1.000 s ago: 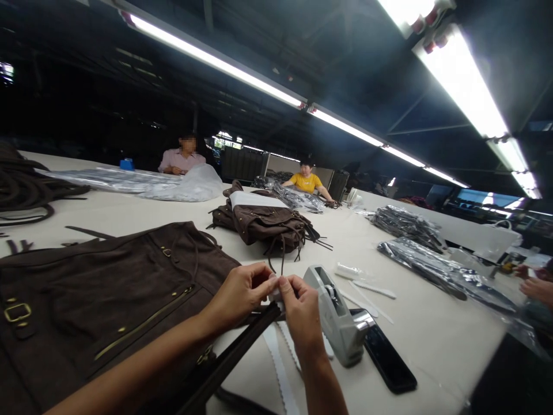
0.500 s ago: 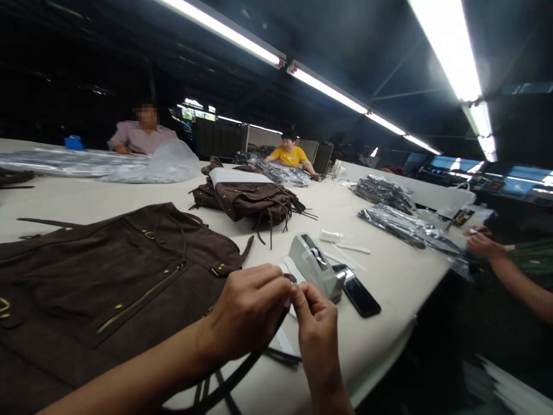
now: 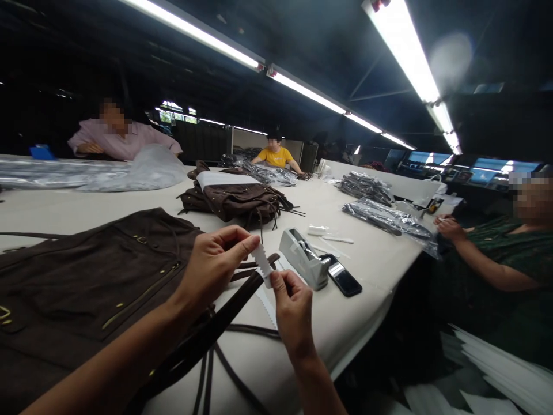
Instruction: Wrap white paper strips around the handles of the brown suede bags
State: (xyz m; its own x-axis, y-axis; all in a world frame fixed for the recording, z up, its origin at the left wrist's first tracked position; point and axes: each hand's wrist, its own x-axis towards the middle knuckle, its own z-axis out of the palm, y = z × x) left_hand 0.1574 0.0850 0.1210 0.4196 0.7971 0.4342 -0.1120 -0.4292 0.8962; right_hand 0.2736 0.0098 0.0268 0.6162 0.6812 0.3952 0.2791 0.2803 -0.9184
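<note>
The tabletop (image 3: 375, 253) carries all items. A brown bag (image 3: 108, 282) lies flat across its near left part, zip pocket facing up. A stack (image 3: 237, 199) of similar bags sits beyond it, toward the far edge. A wrapped pack (image 3: 384, 216) lies along the right edge. A dark strap (image 3: 216, 323) slants up from the near edge toward the hands. The dispenser (image 3: 309, 259) stands upright inboard of the right edge. The left hand (image 3: 213, 262) pinches the strip's upper end; the right hand (image 3: 294, 308) pinches its lower end, fingers closed. The phone (image 3: 344, 275) lies just beside the dispenser, toward the right edge. The white, scalloped strip (image 3: 262, 260) is raised above the tabletop, at the strap's end; whether they touch cannot be told.
</note>
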